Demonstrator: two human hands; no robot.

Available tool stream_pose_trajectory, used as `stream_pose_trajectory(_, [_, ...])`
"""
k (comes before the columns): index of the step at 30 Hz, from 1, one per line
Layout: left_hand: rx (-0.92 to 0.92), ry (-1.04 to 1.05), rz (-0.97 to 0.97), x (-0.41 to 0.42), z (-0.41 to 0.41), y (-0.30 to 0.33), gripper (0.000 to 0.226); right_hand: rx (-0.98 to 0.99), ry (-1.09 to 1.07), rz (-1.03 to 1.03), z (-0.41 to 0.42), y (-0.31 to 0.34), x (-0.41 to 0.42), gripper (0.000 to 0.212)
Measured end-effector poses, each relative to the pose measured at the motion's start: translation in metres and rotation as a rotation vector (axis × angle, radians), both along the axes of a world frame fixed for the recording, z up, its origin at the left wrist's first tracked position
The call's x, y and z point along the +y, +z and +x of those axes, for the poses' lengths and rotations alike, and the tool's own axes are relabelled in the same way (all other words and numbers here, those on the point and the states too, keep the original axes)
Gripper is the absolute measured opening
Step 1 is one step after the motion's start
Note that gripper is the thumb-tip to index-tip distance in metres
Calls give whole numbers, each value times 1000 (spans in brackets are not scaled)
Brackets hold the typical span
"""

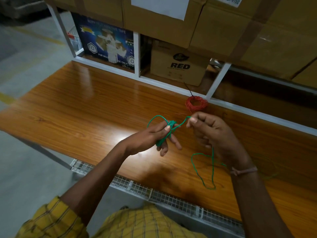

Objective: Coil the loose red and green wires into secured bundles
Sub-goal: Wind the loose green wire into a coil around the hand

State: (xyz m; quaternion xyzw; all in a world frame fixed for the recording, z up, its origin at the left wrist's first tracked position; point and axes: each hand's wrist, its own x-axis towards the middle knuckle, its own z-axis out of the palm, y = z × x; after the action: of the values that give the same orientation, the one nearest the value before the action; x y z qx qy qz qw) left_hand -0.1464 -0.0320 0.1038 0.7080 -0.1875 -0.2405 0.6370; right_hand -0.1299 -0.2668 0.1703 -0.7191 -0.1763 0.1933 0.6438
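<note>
Left hand (154, 137) grips coiled green wire (165, 133); right hand (214, 134) seemingly pinches its strand (taut).

The cardboard boxes (231, 28) along the top of the frame are cut off by the upper edge, and the label (228, 0) at upper right shows only its lower strip, too small to read. The blue box (106, 47) at upper left has blurred print, partly hidden by a white post (135, 54). At right of centre, the green wire (212, 162) vanishes behind the right hand (214, 134), and a faint strand at far right fades into shadow.
</note>
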Motion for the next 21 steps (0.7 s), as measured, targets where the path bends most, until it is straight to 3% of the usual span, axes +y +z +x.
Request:
stream_pose_trajectory(4, [69, -60, -114, 0, -5, 6, 43, -23, -68, -8, 26, -15, 0, 21])
stream_pose_trajectory(9, [89, -103, -233, 1, -10, 8, 49, -211, -158, -175, 46, -48, 6, 23])
stream_pose_trajectory(15, [110, -20, -452, 9, -6, 11, 53, -25, -205, -108, 38, -98, 16, 40])
stream_pose_trajectory(18, [125, 68, -593, 16, 2, 11, 55, 59, -202, -146, 25, -119, 23, 34])
stream_pose_trajectory(21, [72, 216, -566, 19, 14, 8, 52, 53, -151, -262, 9, -127, 33, 31])
